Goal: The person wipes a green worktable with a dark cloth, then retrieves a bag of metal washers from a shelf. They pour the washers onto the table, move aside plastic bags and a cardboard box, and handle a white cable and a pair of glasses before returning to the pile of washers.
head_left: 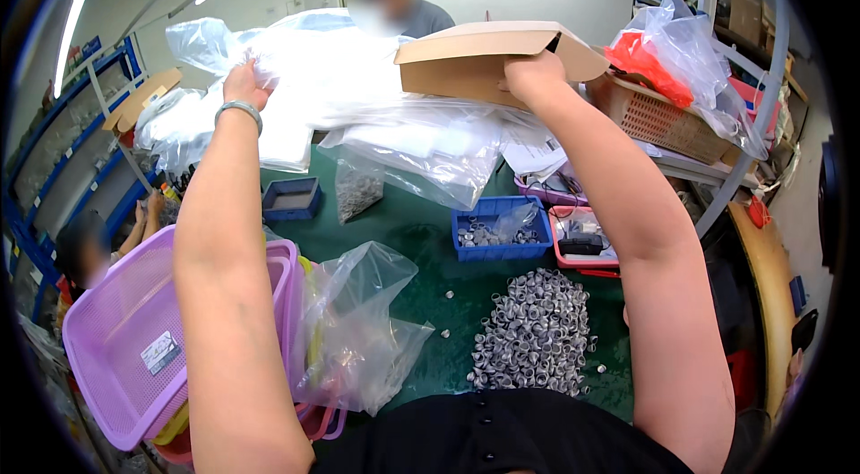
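Both my arms reach forward across the green table. The fingers of my left hand (246, 89) are closed on the crumpled edge of a clear plastic bag (202, 42), part of a large heap of plastic at the back. My right hand (536, 78) grips a brown cardboard box (448, 73) by its near side and holds it tilted over the plastic. The box's inside is hidden. Between my arms, near my body, lies a pile of small silver metal rings (533, 331). A clear bag of small grey parts (360, 192) rests farther back.
Stacked purple baskets (125, 322) stand at the left beside an empty-looking clear bag (358, 331). A blue bin (502, 250) and a red tray (587, 263) sit behind the rings. One person (417, 12) is across the table; another (85, 250) is at left.
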`<state>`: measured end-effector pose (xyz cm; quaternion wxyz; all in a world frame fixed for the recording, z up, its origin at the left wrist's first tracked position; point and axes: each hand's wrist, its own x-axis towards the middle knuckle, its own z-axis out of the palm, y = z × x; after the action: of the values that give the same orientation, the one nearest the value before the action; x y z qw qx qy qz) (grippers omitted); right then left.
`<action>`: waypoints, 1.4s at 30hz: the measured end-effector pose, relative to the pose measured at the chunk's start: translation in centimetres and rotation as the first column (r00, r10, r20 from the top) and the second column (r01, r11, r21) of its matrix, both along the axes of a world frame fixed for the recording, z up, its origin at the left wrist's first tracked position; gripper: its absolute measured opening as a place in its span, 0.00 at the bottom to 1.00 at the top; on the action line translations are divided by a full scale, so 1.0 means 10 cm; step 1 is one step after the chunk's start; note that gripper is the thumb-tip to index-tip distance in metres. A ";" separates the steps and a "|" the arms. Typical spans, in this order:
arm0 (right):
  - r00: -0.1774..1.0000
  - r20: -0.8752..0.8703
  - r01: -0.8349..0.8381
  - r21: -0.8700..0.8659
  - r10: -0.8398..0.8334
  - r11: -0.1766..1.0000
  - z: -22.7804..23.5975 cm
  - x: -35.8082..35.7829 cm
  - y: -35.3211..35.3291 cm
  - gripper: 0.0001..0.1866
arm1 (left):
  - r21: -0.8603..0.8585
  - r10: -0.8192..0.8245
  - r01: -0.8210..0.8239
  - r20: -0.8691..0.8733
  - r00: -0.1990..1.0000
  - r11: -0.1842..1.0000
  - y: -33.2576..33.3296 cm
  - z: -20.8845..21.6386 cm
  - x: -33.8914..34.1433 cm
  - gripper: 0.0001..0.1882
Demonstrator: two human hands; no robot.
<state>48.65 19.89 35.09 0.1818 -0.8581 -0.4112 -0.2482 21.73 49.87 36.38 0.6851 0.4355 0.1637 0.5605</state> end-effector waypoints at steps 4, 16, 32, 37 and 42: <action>0.993 0.076 0.105 -0.160 -0.094 0.982 0.11 0.07 -0.06 0.33 | 0.032 0.027 -0.027 0.003 1.000 0.999 0.39 -0.17 -0.09 0.14; 0.989 -0.144 0.050 0.057 -0.042 0.997 0.55 0.17 -0.29 0.34 | 0.255 0.079 -0.039 -0.148 0.986 0.966 0.31 -0.32 0.84 0.18; 0.842 0.379 -0.406 -0.021 0.383 0.914 -0.58 0.06 -0.53 0.21 | -0.018 0.369 -0.399 -0.341 0.864 0.917 -0.19 -0.45 1.06 0.23; 0.753 0.279 -0.617 -0.014 0.596 0.787 -0.78 -0.61 -1.31 0.19 | 0.860 0.888 0.372 -0.178 -0.425 0.350 0.36 -0.31 0.04 0.17; 0.815 0.029 -0.556 0.325 0.579 0.765 -1.32 -0.76 -2.40 0.15 | 0.786 0.794 -0.110 -0.601 0.092 0.608 -0.54 -0.31 -0.17 0.17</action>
<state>41.09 -4.12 21.85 0.3990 -0.6610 -0.5987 -0.2131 20.04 44.48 33.27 0.0555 0.7694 0.4939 0.4012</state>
